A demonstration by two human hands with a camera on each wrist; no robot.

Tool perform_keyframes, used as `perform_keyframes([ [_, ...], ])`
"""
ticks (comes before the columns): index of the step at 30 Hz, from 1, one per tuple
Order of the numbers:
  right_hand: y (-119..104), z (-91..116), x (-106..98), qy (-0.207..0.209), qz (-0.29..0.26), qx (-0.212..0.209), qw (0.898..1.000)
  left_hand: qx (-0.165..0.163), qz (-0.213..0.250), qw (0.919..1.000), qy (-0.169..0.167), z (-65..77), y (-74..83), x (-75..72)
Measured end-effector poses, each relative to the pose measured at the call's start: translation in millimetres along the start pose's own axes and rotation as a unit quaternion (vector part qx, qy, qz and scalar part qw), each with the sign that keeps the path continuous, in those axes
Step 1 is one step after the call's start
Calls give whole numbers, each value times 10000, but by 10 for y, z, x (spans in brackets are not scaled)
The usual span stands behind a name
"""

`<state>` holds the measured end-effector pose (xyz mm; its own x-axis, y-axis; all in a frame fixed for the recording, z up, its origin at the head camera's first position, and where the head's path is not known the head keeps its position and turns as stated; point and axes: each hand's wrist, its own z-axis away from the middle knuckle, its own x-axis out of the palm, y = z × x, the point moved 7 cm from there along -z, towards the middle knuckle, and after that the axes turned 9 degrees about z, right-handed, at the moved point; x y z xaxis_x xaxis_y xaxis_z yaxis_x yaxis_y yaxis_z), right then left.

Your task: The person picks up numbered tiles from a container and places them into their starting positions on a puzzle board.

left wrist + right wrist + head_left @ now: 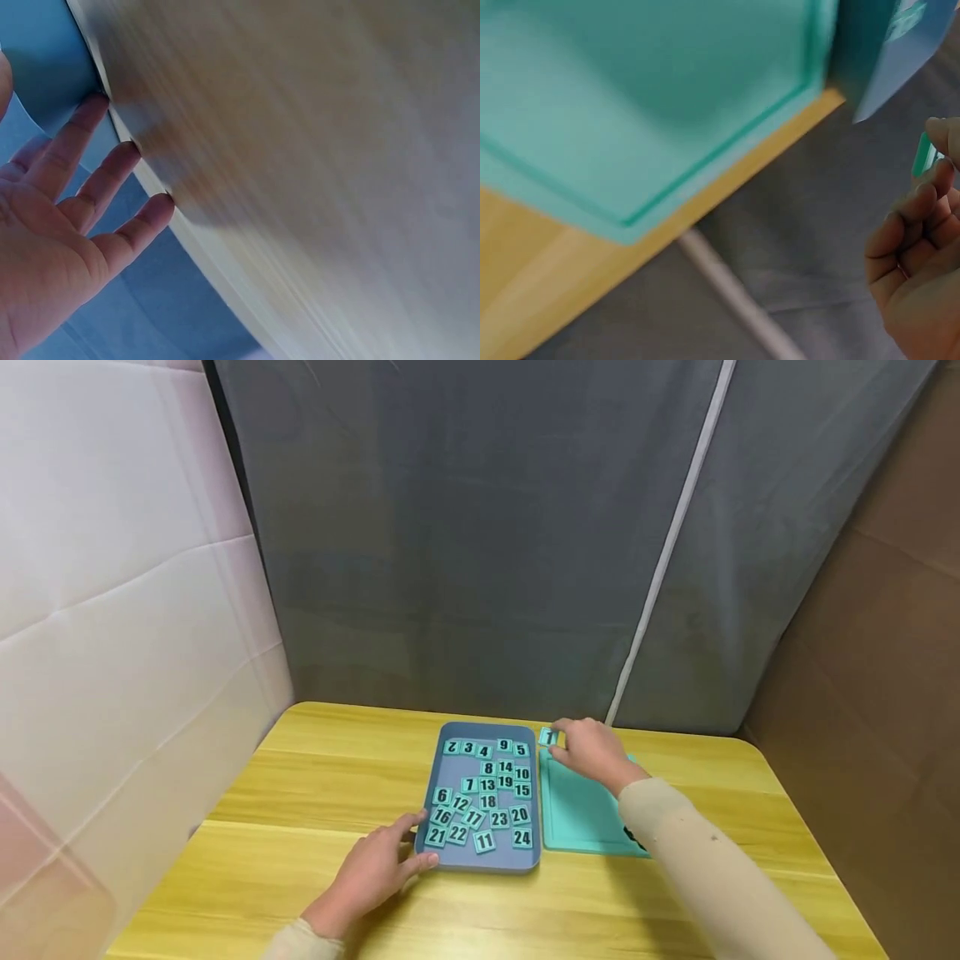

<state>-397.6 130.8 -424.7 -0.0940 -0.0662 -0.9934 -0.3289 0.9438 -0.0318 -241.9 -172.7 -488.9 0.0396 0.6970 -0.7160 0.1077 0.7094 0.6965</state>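
Observation:
In the head view my right hand [596, 752] pinches a small teal number tile [548, 737] marked 1 between thumb and fingers. It holds the tile just above the far left corner of a flat teal board [579, 814] with a raised rim. Left of that board lies a blue-grey tray [452, 772] with several numbered teal tiles spread inside. My left hand [378, 864] touches the tray's near left corner, thumb at the near rim. The left wrist view shows that hand's fingers [120, 169] spread and fairly straight. The right wrist view shows the pinched tile edge-on.
Both the tray and the board stand on a yellow wood-grain table [300, 810] with rounded corners. A dark grey curtain [465, 543] hangs behind it, a white panel [127, 568] at the left and a brown one [870, 693] at the right.

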Motion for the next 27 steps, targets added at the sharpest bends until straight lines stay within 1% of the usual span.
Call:
perform_keyframes([
  [4,250,66,210,-312,-81,213,9993,-93,15,9999,-63,11,-48,7],
  [9,356,113,381,-445,-39,212,9988,-68,46,10000,-29,12,-71,-17],
  [13,351,136,460,-585,-68,133,9982,-114,105,9999,-58,26,-82,-18],
  [20,242,91,540,-664,-48,-65,9978,-156,122,9998,-43,24,-97,-26],
  [23,217,72,594,-741,-21,-77,9972,-166,133,9998,-57,28,-98,-25],
  [27,213,51,642,-811,-59,6,9967,-194,107,9997,-81,32,-98,-29],
])
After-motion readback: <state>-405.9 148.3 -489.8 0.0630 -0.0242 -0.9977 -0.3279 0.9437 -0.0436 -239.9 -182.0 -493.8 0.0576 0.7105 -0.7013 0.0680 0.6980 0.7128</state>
